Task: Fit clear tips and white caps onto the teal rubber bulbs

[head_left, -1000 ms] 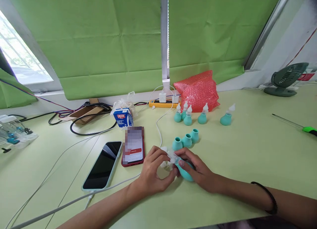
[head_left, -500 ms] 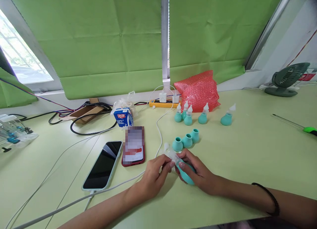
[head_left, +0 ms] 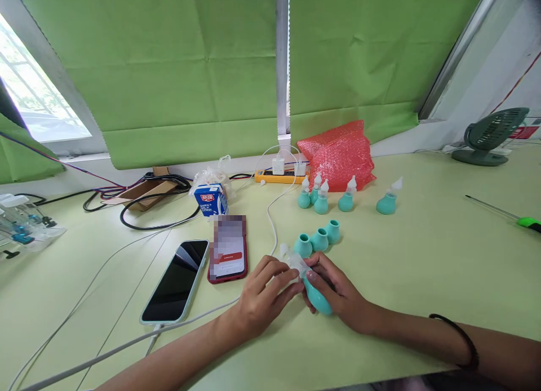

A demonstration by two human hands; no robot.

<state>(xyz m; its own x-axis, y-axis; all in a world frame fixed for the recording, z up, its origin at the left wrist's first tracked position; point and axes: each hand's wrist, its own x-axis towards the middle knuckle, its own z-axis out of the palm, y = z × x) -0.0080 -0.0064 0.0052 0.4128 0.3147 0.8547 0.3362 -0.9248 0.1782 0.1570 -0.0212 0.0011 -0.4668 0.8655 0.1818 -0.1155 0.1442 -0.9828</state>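
Observation:
My right hand (head_left: 338, 292) is wrapped round a teal rubber bulb (head_left: 318, 300) lying low over the table. My left hand (head_left: 262, 298) pinches the clear plastic nozzle (head_left: 291, 259) at the bulb's mouth; the nozzle points up and left. Just behind my hands stand three open teal bulbs (head_left: 319, 240) without nozzles, in a row. Farther back stand several bulbs with white nozzles fitted (head_left: 321, 200), and one more (head_left: 387, 200) apart to the right.
A dark phone (head_left: 177, 281) on a white cable and a red-cased phone (head_left: 229, 250) lie left of my hands. A milk carton (head_left: 210, 199), power strip (head_left: 276, 177), red bubble-wrap bag (head_left: 338, 152), cables (head_left: 147, 208), desk fan (head_left: 490, 136) and screwdriver (head_left: 507, 213) ring the table.
The loose white pieces under my left hand have gone from view. The nozzle now stands out from the bulb's mouth, and both hands have shifted slightly together around it.

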